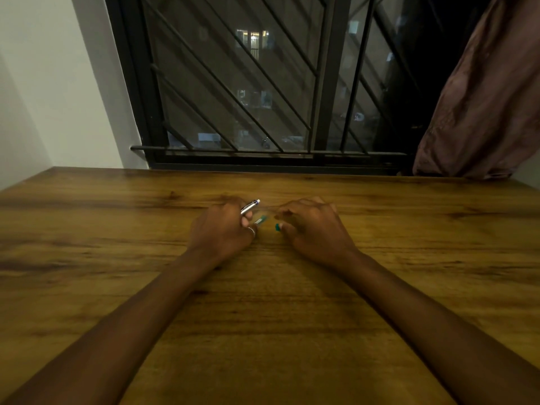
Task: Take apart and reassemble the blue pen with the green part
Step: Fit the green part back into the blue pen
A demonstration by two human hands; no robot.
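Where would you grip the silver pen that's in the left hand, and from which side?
Judging by its pose, take the silver pen on the bare barrel just below its blue-tipped end. That end sticks up and to the right, out of the left hand, while the lower barrel is hidden in the fingers. Come from the right, pinching across the barrel. The right hand is nearest.

Two bare forearms: both extended forward from the lower corners, converging toward the middle, lying low. Left hand [223, 229]: knuckles up, fingers curled closed, a slim metal ring [252, 230] on one finger; grips a silver pen barrel with a blue tip [250, 207]. Right hand [314, 226]: back up, fingers bent and drawn together, pinching a small green piece [278, 227] at the fingertips. The two hands sit near each other, not touching.
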